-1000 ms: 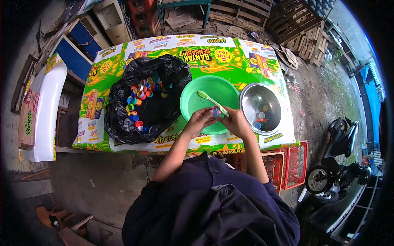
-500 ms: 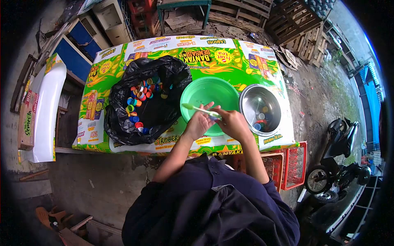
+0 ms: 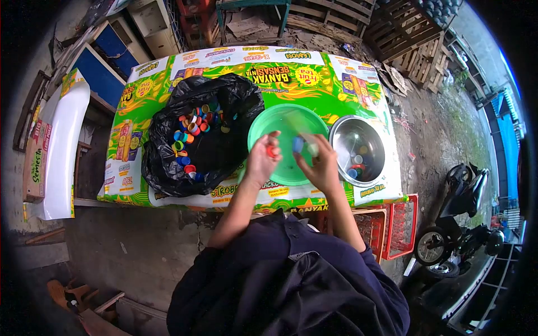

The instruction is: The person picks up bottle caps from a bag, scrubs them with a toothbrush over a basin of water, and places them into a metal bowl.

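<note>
Your left hand (image 3: 263, 161) is near the centre of the frame, over the left side of the green basin (image 3: 261, 121); its thumb and fingers are closed on a red cap (image 3: 271, 150). Your right hand (image 3: 321, 167) is just right of centre, over the basin's right side, its fingers wrapped about a pale green brush (image 3: 312, 150), which is blurred. A blue cap (image 3: 297, 144) shows at your right fingertips; owing to blur, you cannot tell whether they grip it.

Right of centre, beside the basin, a steel bowl (image 3: 358, 126) contains several caps (image 3: 357, 168). Left of centre, an open black plastic bag (image 3: 162, 126) contains many coloured caps (image 3: 193, 126). All three containers rest on the printed table cover (image 3: 328, 92). At lower right, red crates (image 3: 404, 227) are beside the table edge.
</note>
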Demonstrator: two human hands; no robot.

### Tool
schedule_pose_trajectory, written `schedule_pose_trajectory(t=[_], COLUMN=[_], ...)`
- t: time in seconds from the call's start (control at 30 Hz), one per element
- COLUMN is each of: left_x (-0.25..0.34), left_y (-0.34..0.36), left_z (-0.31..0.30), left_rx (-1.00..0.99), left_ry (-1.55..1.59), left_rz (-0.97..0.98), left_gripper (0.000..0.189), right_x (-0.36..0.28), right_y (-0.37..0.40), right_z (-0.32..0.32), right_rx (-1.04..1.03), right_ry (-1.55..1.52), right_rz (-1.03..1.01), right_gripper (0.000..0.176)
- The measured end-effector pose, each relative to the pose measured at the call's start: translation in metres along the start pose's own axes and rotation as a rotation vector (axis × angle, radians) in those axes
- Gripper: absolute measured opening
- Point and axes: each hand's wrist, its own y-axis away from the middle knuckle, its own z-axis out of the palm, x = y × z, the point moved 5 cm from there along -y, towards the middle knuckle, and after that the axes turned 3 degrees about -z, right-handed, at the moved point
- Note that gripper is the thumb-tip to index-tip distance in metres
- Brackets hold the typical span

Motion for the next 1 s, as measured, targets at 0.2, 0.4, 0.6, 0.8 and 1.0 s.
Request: schedule_pose_trajectory(t=[0.2, 0.4, 0.6, 0.8, 1.0], left_x=[0.107, 0.103, 0.018, -0.012, -0.002], left_y=[0.073, 0.081, 0.008, -0.018, -0.023], left_z=[-0.040, -0.012, 0.080, 0.079, 0.026], left_rx=[0.972, 1.017, 0.592, 0.353, 0.387], left_ry=[-1.938, -2.430, -1.768, -1.929, -2.254], left_rz=[0.359, 0.292, 0.046, 0.007, -0.006], left_gripper=[0.037, 0.046, 0.047, 0.039, 0.032], right_x=[0.046, 0.061, 0.068, 0.062, 0.061], right_y=[0.019, 0.033, 0.041, 0.040, 0.042], right_z=[-0.010, 0.004, 0.023, 0.020, 0.005], right_rx=[0.021, -0.018, -0.033, -0.085, -0.033], right_ry=[-0.194, -0.270, -0.531, -0.289, 0.000], right_rz=[0.335, 0.371, 0.384, 0.179, 0.275], right_gripper=[0.031, 0.034, 0.036, 0.044, 0.058])
